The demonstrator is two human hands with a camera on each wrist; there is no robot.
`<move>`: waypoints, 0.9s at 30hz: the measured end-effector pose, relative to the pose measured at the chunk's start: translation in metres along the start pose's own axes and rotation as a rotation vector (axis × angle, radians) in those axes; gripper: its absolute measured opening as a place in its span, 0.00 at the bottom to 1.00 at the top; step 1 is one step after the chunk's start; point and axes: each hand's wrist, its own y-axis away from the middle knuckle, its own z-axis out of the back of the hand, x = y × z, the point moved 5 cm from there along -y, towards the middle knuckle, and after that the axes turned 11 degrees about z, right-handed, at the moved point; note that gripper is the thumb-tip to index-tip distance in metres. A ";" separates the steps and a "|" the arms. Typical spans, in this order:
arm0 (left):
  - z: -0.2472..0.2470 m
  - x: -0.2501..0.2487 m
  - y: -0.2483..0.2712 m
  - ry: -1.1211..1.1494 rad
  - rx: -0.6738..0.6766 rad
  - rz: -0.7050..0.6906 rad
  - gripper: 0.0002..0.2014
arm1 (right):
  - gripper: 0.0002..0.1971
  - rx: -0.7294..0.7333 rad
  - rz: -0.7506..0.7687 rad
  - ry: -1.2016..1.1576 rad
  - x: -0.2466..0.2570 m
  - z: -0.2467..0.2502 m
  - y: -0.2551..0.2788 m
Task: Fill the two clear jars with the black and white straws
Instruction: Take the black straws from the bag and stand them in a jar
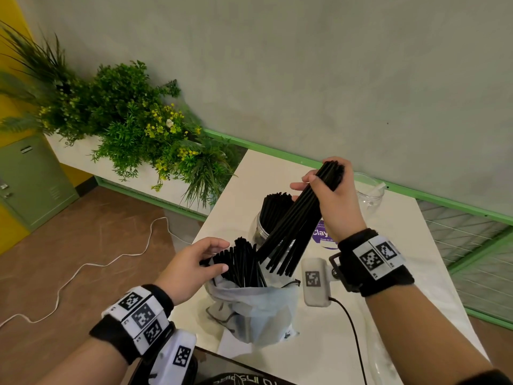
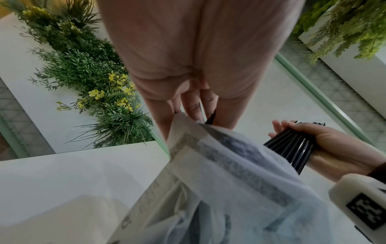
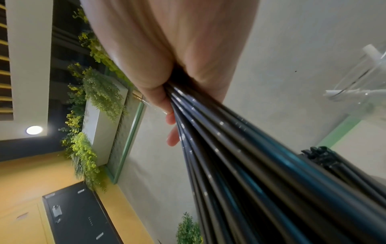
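My right hand grips a thick bundle of black straws near its top end. The bundle slants down-left, its lower tips hanging over a clear plastic bag that stands with more black straws in it. Behind the bag, a clear jar holds several black straws. My left hand pinches the bag's rim on its left side. A second clear jar stands at the table's far edge, with a white straw showing in it. In the wrist views, the bundle fills my right hand.
The white table ends at a green-trimmed wall behind and drops off on the left. A purple round label lies under my right wrist. A planter of green and yellow plants stands to the left, and a white cable lies on the floor.
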 end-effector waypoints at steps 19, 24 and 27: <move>0.001 0.000 0.003 -0.030 0.011 0.011 0.18 | 0.15 -0.449 0.222 0.019 -0.014 0.045 -0.011; 0.003 0.002 0.002 -0.048 0.000 0.012 0.18 | 0.15 -0.404 0.285 0.086 -0.012 0.043 -0.003; 0.003 0.003 0.001 -0.058 -0.001 0.013 0.18 | 0.16 -0.394 0.350 0.068 -0.005 0.041 0.003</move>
